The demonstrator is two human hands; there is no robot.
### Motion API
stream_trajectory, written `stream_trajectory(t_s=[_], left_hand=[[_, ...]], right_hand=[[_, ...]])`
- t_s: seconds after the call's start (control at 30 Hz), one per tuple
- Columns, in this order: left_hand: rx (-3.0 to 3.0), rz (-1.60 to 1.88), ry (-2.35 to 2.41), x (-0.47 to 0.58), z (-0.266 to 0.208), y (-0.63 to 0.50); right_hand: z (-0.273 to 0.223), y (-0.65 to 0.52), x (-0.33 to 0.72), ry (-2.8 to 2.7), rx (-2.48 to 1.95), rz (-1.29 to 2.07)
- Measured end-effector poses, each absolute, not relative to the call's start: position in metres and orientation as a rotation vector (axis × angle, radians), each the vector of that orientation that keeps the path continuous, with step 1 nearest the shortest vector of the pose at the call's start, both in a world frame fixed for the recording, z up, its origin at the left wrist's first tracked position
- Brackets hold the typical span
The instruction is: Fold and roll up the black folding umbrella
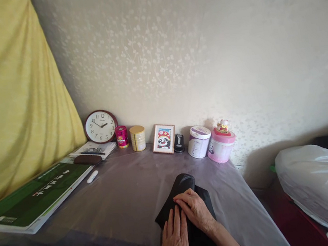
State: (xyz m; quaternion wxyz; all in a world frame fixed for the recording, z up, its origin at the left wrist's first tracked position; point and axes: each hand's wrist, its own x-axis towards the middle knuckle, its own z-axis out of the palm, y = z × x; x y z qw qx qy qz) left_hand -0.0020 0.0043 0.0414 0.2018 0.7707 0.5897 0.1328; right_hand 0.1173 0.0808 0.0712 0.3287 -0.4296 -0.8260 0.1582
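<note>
Table by patterned wall; 2 hands on black fabric.

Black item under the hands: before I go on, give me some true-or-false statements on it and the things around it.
1. The left hand and right hand both rest on the black item. True.
2. The cat figurine sits on the clock. False: it sits on the pink tub.
3. The framed picture shows a panda. True.
4. The small white object lies on top of the green book. False: it lies on the table, beside the book.
</note>
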Motion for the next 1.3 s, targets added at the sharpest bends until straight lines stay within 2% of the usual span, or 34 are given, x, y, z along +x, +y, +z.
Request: stream_trajectory(t_s=[0.13,0.53,0.63,0.7,0.87,1.03,1.2,1.3], left_hand=[[2.129,0.307,1.663,-0.001,0.040,0.005],[2.071,0.093,1.790,0.001,0.070,0.004],[2.090,0.104,1.792,0.000,0.065,0.005],[2.107,0.123,1.778,-0.002,0.058,0.006],[2.115,0.145,1.785,-0.003,0.052,0.005],[2.115,0.041,1.886,-0.001,0.063,0.005],[2.108,-0.085,1.948,0.000,0.072,0.006],[2.060,-0.109,1.970,0.001,0.078,0.003]], right_hand=[[0.056,0.093,0.129,-2.259,-1.029,0.266],[0.038,0.170,0.141,-2.096,-1.258,0.180],[0.046,0.161,0.143,-1.943,-1.366,0.077],[0.051,0.143,0.142,-1.904,-1.278,0.057],[0.046,0.114,0.138,-2.178,-1.034,0.160],[0.041,0.133,0.146,-1.957,-1.335,-0.004],[0.040,0.119,0.156,-2.028,-1.225,0.032],[0.033,0.108,0.166,-2.035,-1.340,0.079]])
